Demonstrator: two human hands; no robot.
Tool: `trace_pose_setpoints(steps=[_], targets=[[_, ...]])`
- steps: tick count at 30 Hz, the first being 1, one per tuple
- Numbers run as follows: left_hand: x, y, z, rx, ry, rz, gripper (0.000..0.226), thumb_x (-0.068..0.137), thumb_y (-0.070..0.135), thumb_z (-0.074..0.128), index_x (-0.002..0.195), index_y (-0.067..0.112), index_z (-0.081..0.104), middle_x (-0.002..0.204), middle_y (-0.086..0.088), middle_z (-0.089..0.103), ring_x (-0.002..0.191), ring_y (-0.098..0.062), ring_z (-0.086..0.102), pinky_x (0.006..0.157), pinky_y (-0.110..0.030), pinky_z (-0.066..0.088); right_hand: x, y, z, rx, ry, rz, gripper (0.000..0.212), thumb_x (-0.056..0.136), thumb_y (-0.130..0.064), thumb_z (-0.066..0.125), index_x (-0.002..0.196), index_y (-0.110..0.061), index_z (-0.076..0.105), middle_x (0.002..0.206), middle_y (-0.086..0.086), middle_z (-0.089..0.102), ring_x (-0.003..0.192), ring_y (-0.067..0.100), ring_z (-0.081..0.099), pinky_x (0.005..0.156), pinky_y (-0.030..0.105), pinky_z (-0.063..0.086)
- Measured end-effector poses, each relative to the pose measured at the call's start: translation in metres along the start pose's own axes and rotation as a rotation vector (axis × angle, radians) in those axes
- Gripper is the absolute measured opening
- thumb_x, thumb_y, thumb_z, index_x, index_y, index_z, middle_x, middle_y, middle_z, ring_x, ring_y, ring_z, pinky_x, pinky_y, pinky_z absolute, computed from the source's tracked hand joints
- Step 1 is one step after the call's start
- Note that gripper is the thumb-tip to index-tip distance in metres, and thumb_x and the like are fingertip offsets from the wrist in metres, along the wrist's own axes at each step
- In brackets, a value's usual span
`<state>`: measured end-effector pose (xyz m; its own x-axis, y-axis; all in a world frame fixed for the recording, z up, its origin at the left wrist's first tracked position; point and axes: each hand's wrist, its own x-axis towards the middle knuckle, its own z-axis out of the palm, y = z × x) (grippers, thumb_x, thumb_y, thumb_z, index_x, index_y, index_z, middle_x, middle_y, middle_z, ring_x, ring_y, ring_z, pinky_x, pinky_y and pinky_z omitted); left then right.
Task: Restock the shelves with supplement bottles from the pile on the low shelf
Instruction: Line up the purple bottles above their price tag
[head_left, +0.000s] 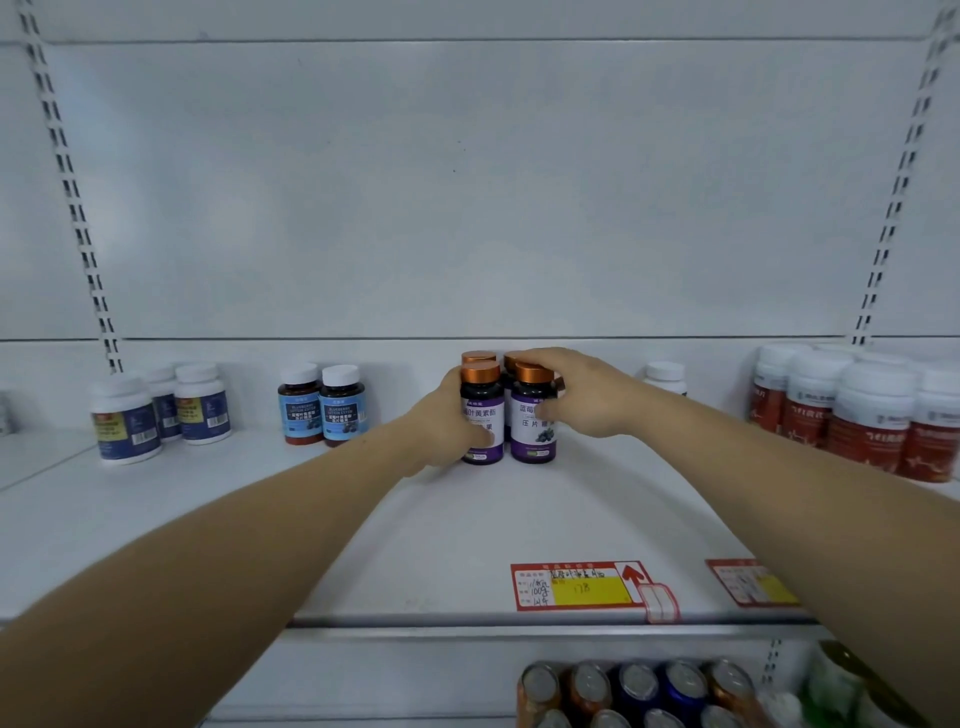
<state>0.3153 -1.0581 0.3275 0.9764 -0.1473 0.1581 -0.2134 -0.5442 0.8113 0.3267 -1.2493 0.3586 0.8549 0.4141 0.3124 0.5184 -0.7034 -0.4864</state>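
The left hand (447, 421) grips the front-left purple bottle (482, 415). The right hand (582, 392) curls round the front-right bottle (534, 415). Both stand upright on the shelf (441, 519).

Both arms reach forward, left hand (448, 422) and right hand (582, 392) curled inward, thumbs facing.

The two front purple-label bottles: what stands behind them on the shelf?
Behind the two front purple-label bottles rise two more copper caps, so a second row stands there. Their bodies and labels are covered by the front pair and by the right hand.
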Motion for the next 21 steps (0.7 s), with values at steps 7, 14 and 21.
trace_pose_setpoints(steps=[7, 14, 21], targets=[[0.001, 0.005, 0.007, -0.052, -0.026, 0.005, 0.078, 0.082, -0.001, 0.064, 0.142, 0.028, 0.024, 0.111, 0.003, 0.055, 0.104, -0.018, 0.054, 0.089, -0.033, 0.045, 0.0, 0.0, 0.001, -0.015, -0.007, 0.004, 0.064, 0.087, -0.003, 0.06, 0.143, -0.028, 0.039, 0.138, 0.002, 0.039, 0.111, 0.02, 0.05, 0.096, 0.034, 0.044], [0.003, 0.007, 0.006, 0.009, -0.035, -0.057, 0.084, 0.083, 0.003, 0.063, 0.146, 0.028, 0.014, 0.121, -0.004, 0.053, 0.111, -0.023, 0.052, 0.097, -0.04, 0.043, -0.001, 0.001, 0.006, 0.003, 0.013, -0.031, 0.054, 0.087, -0.013, 0.063, 0.136, -0.027, 0.044, 0.126, -0.003, 0.048, 0.11, 0.019, 0.051, 0.09, 0.031, 0.043], [-0.005, 0.014, -0.011, 0.248, -0.043, -0.11, 0.094, 0.084, 0.025, 0.067, 0.15, 0.028, 0.0, 0.147, -0.004, 0.035, 0.127, -0.025, 0.042, 0.094, -0.03, 0.035, 0.004, 0.0, -0.008, -0.126, 0.026, -0.002, 0.069, 0.085, -0.04, 0.065, 0.144, -0.028, 0.032, 0.149, -0.001, 0.036, 0.126, 0.019, 0.042, 0.096, 0.028, 0.034]])
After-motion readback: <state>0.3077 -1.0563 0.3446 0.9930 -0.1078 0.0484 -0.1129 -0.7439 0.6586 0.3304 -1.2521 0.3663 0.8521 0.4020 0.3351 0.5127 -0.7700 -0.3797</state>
